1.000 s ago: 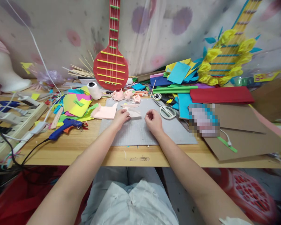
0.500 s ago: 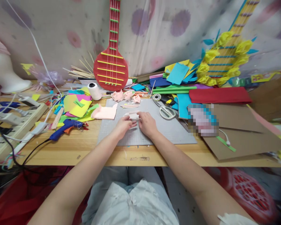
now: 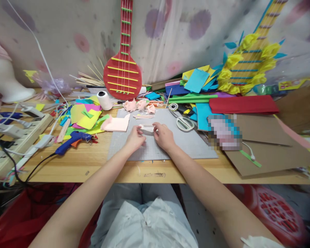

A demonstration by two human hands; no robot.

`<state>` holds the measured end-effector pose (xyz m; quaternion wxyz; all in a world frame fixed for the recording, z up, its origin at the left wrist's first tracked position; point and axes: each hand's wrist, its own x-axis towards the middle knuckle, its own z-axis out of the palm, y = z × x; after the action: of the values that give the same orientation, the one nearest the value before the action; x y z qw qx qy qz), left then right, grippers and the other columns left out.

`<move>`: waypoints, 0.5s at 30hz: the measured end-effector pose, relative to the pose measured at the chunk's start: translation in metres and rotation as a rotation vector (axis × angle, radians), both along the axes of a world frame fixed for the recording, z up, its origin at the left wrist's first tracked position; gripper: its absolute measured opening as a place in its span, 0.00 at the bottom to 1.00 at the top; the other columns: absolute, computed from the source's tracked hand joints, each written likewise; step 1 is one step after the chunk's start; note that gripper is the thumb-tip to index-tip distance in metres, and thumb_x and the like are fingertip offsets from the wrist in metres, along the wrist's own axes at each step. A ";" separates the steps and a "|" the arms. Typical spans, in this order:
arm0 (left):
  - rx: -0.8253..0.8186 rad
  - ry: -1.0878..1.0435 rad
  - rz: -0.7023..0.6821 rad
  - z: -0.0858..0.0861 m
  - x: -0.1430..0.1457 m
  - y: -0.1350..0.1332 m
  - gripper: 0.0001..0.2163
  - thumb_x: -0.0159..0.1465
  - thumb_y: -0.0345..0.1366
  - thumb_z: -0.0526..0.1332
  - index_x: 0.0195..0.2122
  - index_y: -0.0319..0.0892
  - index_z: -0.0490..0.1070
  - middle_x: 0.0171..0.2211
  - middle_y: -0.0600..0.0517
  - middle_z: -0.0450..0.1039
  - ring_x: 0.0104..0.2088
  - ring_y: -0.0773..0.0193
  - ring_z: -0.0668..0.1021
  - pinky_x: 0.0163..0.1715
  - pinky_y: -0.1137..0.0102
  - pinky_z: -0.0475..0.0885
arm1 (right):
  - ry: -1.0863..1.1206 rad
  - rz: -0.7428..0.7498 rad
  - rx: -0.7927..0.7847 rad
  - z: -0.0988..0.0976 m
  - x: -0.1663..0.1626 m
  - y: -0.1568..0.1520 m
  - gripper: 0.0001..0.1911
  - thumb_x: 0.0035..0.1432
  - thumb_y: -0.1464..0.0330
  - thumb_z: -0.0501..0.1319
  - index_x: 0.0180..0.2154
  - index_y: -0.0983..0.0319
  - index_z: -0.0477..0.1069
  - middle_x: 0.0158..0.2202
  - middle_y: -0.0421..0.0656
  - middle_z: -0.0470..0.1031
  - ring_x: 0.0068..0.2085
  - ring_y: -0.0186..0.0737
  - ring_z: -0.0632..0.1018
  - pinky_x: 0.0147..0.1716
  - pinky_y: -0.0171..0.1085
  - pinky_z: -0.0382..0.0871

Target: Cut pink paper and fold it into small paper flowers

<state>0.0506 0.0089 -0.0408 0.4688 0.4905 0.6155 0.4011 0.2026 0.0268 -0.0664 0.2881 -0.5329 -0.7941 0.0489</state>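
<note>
Between my hands a small pale strip of paper [image 3: 147, 128] is stretched just above the grey cutting mat [image 3: 191, 146]. My left hand [image 3: 135, 138] pinches its left end. At the other end the fingertips of my right hand [image 3: 164, 137] are closed on it. Beyond the strip lie several crumpled pale pink paper flowers [image 3: 130, 105] and a thin folded pink scrap [image 3: 143, 117]. A stack of pale pink paper squares [image 3: 115, 124] rests at the mat's left edge. White-handled scissors [image 3: 184, 124] lie to the right of my right hand.
A blue glue gun [image 3: 74, 140] and a power strip [image 3: 38, 129] with cables sit at left. Behind the mat stand a thread spool [image 3: 104, 101] and a red paper instrument [image 3: 122, 77]. Brown cardboard [image 3: 263, 132] and a red folded sheet [image 3: 244, 104] lie at right.
My hands have moved slightly apart, and the pale strip now shows more openly between them. Both hands still hold it over the mat.
</note>
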 end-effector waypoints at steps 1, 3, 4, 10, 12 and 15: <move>0.129 0.193 -0.021 -0.003 -0.003 0.000 0.22 0.47 0.22 0.57 0.44 0.42 0.61 0.39 0.50 0.65 0.31 0.67 0.73 0.36 0.65 0.71 | 0.006 -0.002 -0.010 0.000 0.001 0.000 0.20 0.51 0.77 0.52 0.47 0.60 0.62 0.36 0.42 0.73 0.40 0.40 0.69 0.36 0.36 0.62; 0.339 0.489 -0.084 -0.008 -0.008 0.002 0.22 0.50 0.23 0.57 0.47 0.44 0.61 0.43 0.49 0.66 0.36 0.65 0.72 0.40 0.66 0.68 | 0.015 0.000 -0.034 0.001 0.003 -0.001 0.19 0.51 0.76 0.52 0.47 0.60 0.62 0.36 0.41 0.73 0.40 0.40 0.69 0.35 0.36 0.62; 0.397 0.577 -0.119 -0.010 -0.011 0.004 0.22 0.51 0.24 0.57 0.48 0.44 0.61 0.44 0.49 0.66 0.38 0.64 0.72 0.41 0.66 0.67 | 0.018 0.003 -0.045 0.002 0.003 -0.001 0.19 0.52 0.76 0.52 0.46 0.59 0.62 0.36 0.41 0.74 0.40 0.40 0.70 0.35 0.36 0.62; 0.339 0.763 -0.185 -0.011 -0.014 0.013 0.12 0.58 0.31 0.54 0.44 0.47 0.65 0.39 0.52 0.73 0.38 0.61 0.74 0.38 0.68 0.65 | 0.054 -0.017 -0.110 0.005 0.006 -0.003 0.18 0.52 0.75 0.53 0.46 0.59 0.62 0.36 0.41 0.74 0.40 0.39 0.71 0.35 0.36 0.62; 0.320 0.776 -0.172 -0.010 -0.015 0.012 0.10 0.59 0.33 0.53 0.42 0.48 0.66 0.39 0.52 0.74 0.37 0.62 0.74 0.37 0.69 0.64 | 0.108 -0.023 -0.141 0.005 0.007 -0.002 0.18 0.51 0.75 0.54 0.46 0.59 0.62 0.36 0.40 0.75 0.38 0.38 0.72 0.36 0.36 0.62; 0.319 0.760 -0.136 -0.010 -0.018 0.009 0.10 0.59 0.34 0.54 0.42 0.48 0.66 0.38 0.54 0.74 0.34 0.63 0.75 0.34 0.70 0.64 | 0.256 -0.039 -0.249 0.001 0.007 0.000 0.20 0.50 0.74 0.55 0.47 0.57 0.60 0.34 0.37 0.75 0.33 0.34 0.72 0.34 0.34 0.63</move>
<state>0.0328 0.0180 -0.0512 0.1520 0.7094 0.6412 0.2500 0.2097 0.0272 -0.0655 0.3196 -0.5694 -0.7281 0.2087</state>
